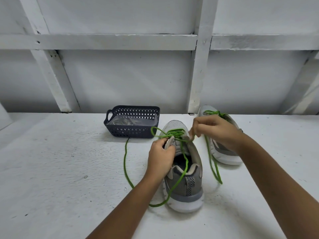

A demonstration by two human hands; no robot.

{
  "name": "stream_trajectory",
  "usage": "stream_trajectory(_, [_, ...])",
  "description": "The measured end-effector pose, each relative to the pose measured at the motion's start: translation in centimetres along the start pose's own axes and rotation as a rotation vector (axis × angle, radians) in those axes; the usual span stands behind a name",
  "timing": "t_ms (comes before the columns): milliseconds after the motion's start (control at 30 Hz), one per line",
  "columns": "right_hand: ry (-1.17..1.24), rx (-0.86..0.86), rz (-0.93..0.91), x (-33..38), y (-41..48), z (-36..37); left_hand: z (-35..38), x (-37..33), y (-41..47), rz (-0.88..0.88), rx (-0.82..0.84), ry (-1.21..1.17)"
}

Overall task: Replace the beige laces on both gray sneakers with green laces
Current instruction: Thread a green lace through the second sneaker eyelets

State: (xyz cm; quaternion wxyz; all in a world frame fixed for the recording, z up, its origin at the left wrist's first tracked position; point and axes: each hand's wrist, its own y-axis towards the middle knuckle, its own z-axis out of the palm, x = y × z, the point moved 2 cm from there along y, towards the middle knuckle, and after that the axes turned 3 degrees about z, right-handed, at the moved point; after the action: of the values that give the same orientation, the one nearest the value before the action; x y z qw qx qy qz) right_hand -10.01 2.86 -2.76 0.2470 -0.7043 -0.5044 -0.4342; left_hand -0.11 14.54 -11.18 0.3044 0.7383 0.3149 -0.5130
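A gray sneaker (185, 183) stands in front of me, heel toward me, with a green lace (126, 171) threaded through its lower eyelets. My left hand (161, 155) grips the tongue and left eyelet flap. My right hand (214, 131) pinches the lace at the right eyelet flap, and the free end hangs down to the table on the right. Another long end loops over the table on the left and across the heel. The second gray sneaker (224, 152) sits behind my right hand, laced in green.
A dark perforated basket (131, 131) stands behind the near sneaker, holding pale laces. A white wall with beams closes the back of the white table (60, 169).
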Motion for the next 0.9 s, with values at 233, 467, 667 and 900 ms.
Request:
stream_trajectory(233, [-0.3, 0.183, 0.088, 0.8, -0.5, 0.1, -0.1, -0.1, 0.0, 0.005, -0.009, 0.008])
stream_trajectory(467, [-0.865, -0.034, 0.155, 0.0, 2.6, 3.7, -0.1, -0.1, 0.1, -0.026, 0.005, -0.018])
stream_trajectory(667, [-0.803, -0.064, 0.178, -1.3, 3.5, 4.8, -0.1, 0.1, 0.1, -0.03, 0.013, -0.026])
stream_trajectory(900, [-0.522, 0.13, 0.101, 0.7, 0.1, 1.4, -0.1, 0.2, 0.1, -0.034, 0.014, -0.018])
